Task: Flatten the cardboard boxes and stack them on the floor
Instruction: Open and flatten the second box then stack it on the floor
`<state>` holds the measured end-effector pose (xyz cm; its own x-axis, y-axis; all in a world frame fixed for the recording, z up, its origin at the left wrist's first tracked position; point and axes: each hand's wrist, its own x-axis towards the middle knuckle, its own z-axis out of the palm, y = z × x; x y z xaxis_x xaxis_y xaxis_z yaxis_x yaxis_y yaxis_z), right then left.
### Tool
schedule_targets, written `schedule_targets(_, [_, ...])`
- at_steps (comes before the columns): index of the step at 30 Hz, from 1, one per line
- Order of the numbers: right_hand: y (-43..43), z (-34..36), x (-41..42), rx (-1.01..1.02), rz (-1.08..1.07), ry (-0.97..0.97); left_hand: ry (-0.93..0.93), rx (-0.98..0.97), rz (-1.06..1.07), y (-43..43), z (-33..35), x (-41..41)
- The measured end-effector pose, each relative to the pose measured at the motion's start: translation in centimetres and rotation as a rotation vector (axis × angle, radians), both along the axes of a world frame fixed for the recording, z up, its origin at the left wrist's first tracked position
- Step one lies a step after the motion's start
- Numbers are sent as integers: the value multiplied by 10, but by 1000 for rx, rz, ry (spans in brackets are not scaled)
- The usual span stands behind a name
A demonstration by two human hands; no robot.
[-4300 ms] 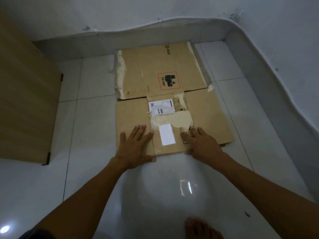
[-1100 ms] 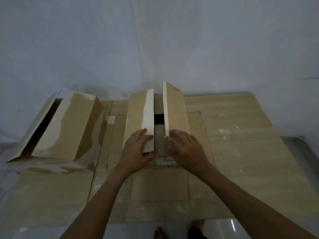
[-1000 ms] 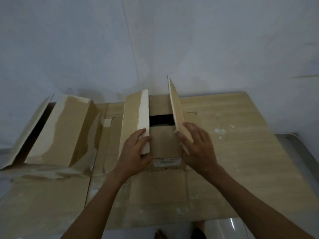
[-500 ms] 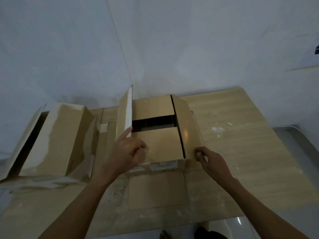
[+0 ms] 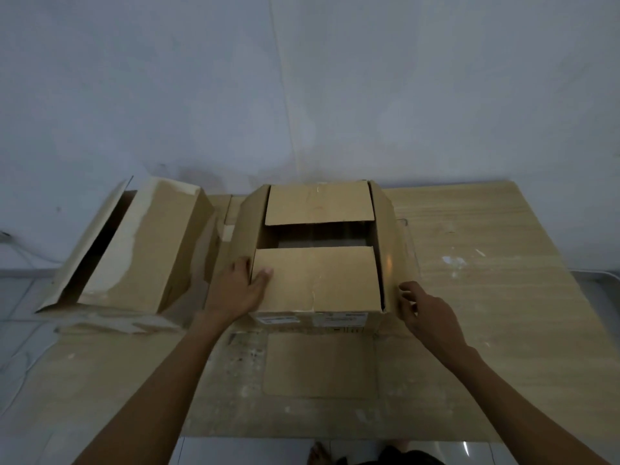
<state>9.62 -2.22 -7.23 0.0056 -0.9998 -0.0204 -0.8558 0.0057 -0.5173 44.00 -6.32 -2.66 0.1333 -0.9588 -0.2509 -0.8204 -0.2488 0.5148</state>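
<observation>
The cardboard box (image 5: 315,283) is sitting at the far edge of the table (image 5: 486,297), the left hand (image 5: 235,290) pressing flat on its left flap (image 5: 246,229), the right hand (image 5: 426,313) touching its right flap (image 5: 391,250) with curled fingers, grip unclear.

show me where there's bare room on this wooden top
Widest bare patch: the wooden top right of the open box, out to its right edge. Smaller one in front of the box, up to the near edge. Crowded on the left: the second box sits close, left hand between them.
</observation>
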Motion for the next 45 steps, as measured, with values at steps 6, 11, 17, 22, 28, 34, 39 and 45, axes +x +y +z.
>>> schedule_targets(6, [1, 7, 1, 1, -31, 39, -184, -228, -180, -26, -5, -19])
schedule_targets(11, [5, 11, 3, 11, -49, 78, -136, -144, -341, -47, 2, -44])
schedule_targets(17, [2, 23, -2, 4, -105, 35, -93, -261, -364, -37, 36, -48])
schedule_targets(22, [-5, 42, 1, -16, -162, -94, 164, -266, -305, 10, 89, -39])
schedule_targets(28, [-14, 51, 13, 11, -217, -146, -5, 78, -518, 71, 96, -36])
schedule_targets(34, [-27, 71, 32, -57, -39, -188, -131, 112, -724, 89, 71, -39])
schedule_targets(39, [-58, 72, 49, -158, 343, 185, -92, 230, -642, 79, 86, -40])
schedule_targets(45, [-114, 61, 65, -106, 594, 577, -4, 363, -548, 65, 95, -43])
